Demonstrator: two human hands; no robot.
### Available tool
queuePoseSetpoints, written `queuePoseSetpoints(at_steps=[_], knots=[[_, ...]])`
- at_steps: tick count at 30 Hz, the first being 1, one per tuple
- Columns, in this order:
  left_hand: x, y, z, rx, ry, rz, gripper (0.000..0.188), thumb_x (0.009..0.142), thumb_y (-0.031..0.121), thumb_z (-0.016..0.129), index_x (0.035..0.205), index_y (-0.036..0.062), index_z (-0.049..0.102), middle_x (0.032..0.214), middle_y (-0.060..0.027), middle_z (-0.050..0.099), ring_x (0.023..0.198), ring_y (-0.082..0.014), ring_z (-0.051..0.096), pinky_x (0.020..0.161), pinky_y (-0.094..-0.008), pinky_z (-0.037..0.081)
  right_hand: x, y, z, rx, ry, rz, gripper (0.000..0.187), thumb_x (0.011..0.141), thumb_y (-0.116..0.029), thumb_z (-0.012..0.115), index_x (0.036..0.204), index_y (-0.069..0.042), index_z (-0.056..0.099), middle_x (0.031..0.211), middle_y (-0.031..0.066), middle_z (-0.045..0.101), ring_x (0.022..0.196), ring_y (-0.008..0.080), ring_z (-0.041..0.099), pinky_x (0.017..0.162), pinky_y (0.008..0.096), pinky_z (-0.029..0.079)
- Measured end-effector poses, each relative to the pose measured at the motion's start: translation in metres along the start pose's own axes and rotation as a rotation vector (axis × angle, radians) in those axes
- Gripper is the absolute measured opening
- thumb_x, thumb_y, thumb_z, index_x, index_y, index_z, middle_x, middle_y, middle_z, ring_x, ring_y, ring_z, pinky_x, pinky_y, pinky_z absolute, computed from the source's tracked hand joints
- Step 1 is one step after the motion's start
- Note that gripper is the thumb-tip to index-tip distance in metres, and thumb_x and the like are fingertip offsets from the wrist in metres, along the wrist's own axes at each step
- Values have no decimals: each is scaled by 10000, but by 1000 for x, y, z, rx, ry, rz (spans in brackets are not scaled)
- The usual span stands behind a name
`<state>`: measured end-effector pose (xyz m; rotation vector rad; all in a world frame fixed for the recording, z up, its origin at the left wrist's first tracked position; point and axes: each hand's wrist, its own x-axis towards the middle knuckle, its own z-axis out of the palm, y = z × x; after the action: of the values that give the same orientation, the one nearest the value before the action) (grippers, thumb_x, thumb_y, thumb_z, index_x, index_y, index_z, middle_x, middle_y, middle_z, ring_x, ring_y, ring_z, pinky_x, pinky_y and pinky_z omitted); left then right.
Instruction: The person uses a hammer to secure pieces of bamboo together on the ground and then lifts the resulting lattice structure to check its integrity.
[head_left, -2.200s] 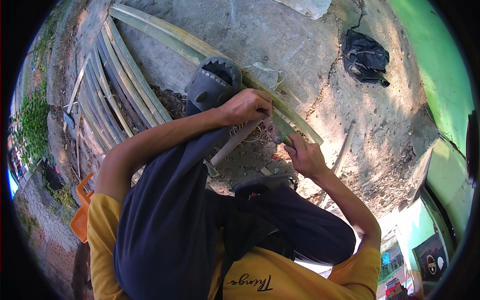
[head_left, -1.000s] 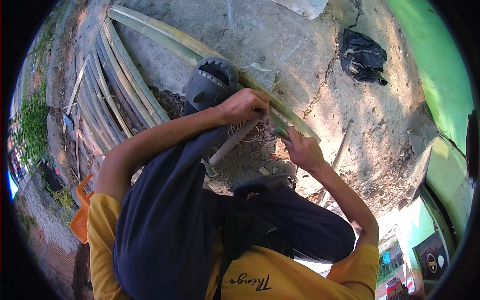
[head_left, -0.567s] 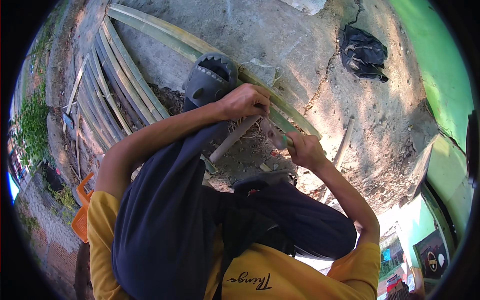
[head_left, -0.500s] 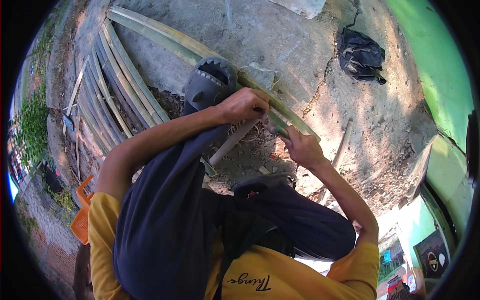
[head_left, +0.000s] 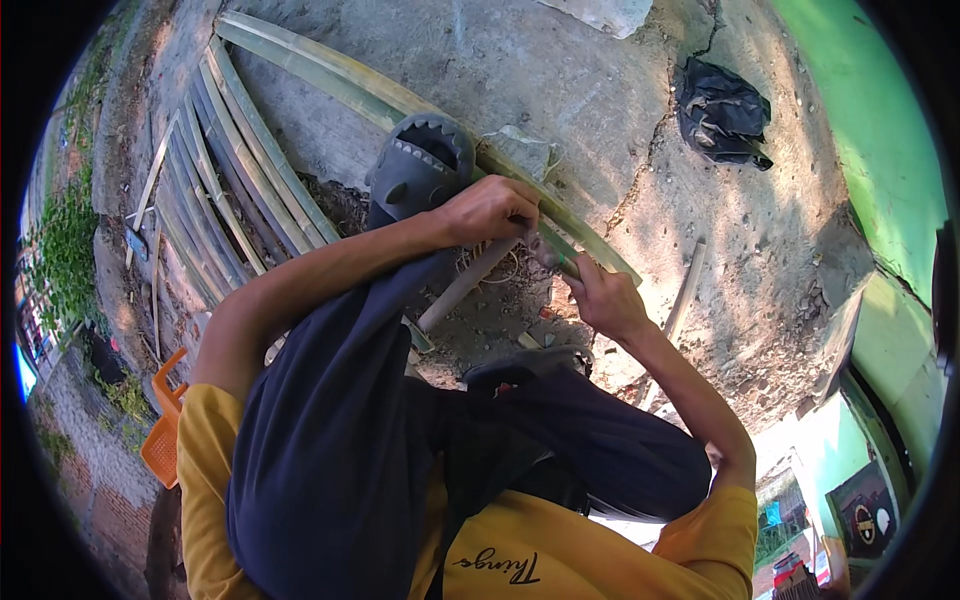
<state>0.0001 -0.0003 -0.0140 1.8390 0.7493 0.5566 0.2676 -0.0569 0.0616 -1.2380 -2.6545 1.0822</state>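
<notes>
My right hand [head_left: 610, 302] is wrapped round the green handle of a hammer [head_left: 566, 266]. The hammer's head is close to the fingertips of my left hand [head_left: 492, 211], which is closed in a pinch. What those fingers hold is hidden or too small to make out. Beneath both hands runs a long split bamboo strip [head_left: 590, 243], slanting from the far left toward the right. A grey shark-shaped clog [head_left: 418, 168] on my left foot stands at the strip, beside my left hand. A pale stick [head_left: 468, 286] slants below that hand.
Several bamboo strips [head_left: 262, 160] lie fanned out at the left on concrete ground. A crumpled black plastic bag [head_left: 724, 112] is at the far right, near a green wall [head_left: 862, 110]. A narrow strip [head_left: 686, 290] lies right of my right hand. An orange plastic chair [head_left: 163, 440] stands at lower left.
The hammer's head has shifted slightly toward my left fingertips. My left hand and the bamboo look unmoved.
</notes>
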Motion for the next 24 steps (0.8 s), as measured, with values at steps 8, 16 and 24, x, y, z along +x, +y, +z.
queuePoseSetpoints(at_steps=[8, 16, 24], knots=[[-1, -1, 3, -47, 22, -6, 111, 724, 57, 745, 822, 17, 709, 808, -97, 636, 811, -291, 645, 701, -393, 513, -1, 1, 1, -54, -29, 34, 197, 922, -178, 650, 1006, -39, 537, 730, 117, 624, 524, 289, 624, 452, 391, 490], [2, -3, 1, -23, 30, 14, 117, 708, 47, 739, 817, 15, 709, 810, -98, 638, 806, -294, 645, 700, -393, 513, 0, 6, -1, -39, -1, 1, 254, 916, -202, 659, 1055, -30, 533, 708, 114, 624, 506, 289, 615, 444, 398, 483], [0, -2, 2, -52, 47, 11, 106, 709, 37, 729, 810, 18, 706, 807, -98, 637, 797, -292, 644, 705, -387, 515, 1, 8, 0, -18, 43, -39, 218, 885, -155, 657, 1029, -38, 543, 707, 118, 624, 529, 291, 624, 461, 402, 486]])
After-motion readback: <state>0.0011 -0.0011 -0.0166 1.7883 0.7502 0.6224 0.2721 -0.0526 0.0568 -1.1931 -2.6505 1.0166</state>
